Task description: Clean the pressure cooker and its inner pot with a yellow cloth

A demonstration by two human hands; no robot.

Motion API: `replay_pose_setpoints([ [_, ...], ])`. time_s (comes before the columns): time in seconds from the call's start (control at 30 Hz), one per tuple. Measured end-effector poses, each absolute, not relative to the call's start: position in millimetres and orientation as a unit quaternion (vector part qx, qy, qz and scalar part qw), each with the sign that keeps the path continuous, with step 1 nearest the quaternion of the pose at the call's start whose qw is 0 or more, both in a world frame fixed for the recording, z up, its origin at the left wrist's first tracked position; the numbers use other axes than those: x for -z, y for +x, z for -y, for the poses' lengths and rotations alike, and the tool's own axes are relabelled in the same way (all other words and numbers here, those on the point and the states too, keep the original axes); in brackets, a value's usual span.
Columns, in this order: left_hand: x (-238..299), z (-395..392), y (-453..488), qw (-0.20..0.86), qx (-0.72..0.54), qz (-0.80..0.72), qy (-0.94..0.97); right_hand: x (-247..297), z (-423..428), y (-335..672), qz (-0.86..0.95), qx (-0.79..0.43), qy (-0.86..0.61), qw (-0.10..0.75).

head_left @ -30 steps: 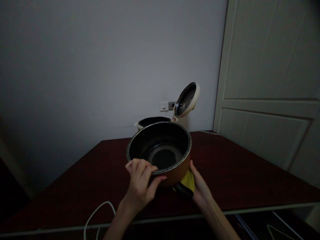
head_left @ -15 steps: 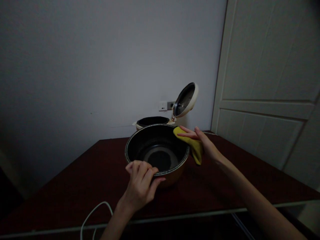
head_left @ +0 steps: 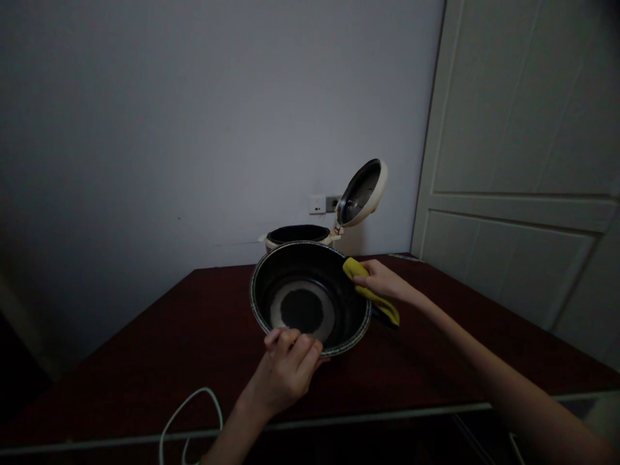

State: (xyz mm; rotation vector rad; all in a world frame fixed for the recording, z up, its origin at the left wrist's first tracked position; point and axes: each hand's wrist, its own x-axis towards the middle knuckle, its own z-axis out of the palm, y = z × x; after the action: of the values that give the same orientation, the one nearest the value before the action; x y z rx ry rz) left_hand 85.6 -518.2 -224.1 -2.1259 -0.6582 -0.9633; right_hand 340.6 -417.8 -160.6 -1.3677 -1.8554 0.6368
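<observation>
A dark round inner pot (head_left: 303, 310) with a speckled rim is tilted so that its inside faces me. My left hand (head_left: 290, 365) is closed around the pot's near rim, fingers over the edge and thumb mostly hidden below. At the pot's right rim, my right hand (head_left: 380, 281) grips a yellow cloth (head_left: 371, 294) that lies over the edge. Part of the cloth hangs down outside the pot. Behind the pot stands a white rice cooker (head_left: 334, 240), its lid (head_left: 361, 192) raised.
Everything rests on a dark red table (head_left: 194, 342) with a pale front edge. A wall socket (head_left: 318, 205) is behind the cooker. A white cable (head_left: 167, 426) loops at the front left. A pale panelled door (head_left: 513, 161) stands on the right.
The pot has tipped further toward me and shifted slightly right, along with my left hand. My right hand's fingers have closed on the cloth, which has moved a little down the right rim.
</observation>
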Motion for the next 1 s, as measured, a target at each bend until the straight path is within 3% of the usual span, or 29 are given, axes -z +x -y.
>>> replay_pose_setpoints([
  [0.13,231.3,518.5,81.0,0.349,0.382,0.244,-0.820,167.0,425.4,336.0,0.725,-0.186,-0.529,0.399],
  [0.27,221.5,531.3,74.1,0.248,0.397,0.237,-0.851,166.9,432.4,336.9,0.718,-0.137,-0.529,0.431],
  [0.47,180.1,503.7,61.7,0.217,0.604,0.417,-0.643,165.7,437.6,340.7,0.714,-0.035,-0.551,0.430],
  [0.67,152.8,456.2,58.3,0.084,0.500,0.568,-0.648,172.2,437.8,337.9,0.720,-0.024,-0.546,0.427],
  [1.0,164.2,422.5,50.7,-0.029,0.555,0.512,-0.655,178.6,434.4,332.0,0.732,-0.030,-0.536,0.420],
])
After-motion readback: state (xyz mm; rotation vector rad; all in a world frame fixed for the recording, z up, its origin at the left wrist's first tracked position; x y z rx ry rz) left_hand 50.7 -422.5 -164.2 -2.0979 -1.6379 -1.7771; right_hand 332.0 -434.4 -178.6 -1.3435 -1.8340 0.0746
